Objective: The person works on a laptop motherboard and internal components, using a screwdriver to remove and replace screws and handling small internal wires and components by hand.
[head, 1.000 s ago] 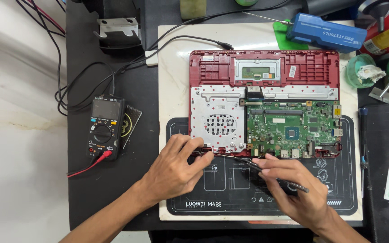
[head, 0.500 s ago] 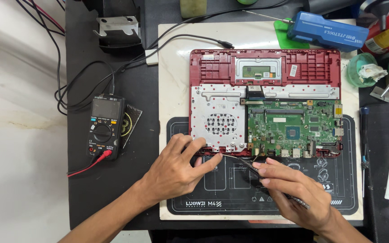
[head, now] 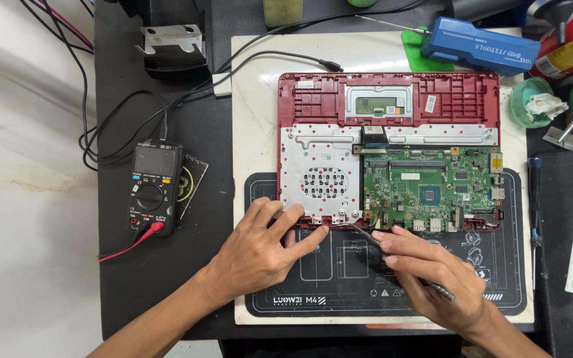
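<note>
Since half a second ago the left hand (head: 260, 248) has slid rightward, its fingers now spread flat against the near edge of the opened red laptop (head: 389, 149), which lies on the black repair mat (head: 499, 292). The right hand (head: 432, 278) has barely shifted; it pinches slim tweezers (head: 366, 233), whose tips meet the near left corner of the green motherboard (head: 429, 189), the contact point too small to make out. Left of the laptop sits a black multimeter (head: 154, 185); beyond it, a blue tool (head: 480, 45).

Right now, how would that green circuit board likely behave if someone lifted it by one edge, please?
The green circuit board looks thin and flat, so probably light and slightly flexible. Its densely packed small parts suggest it is fragile. It sits inside the red laptop shell, so it may resist lifting.
</note>
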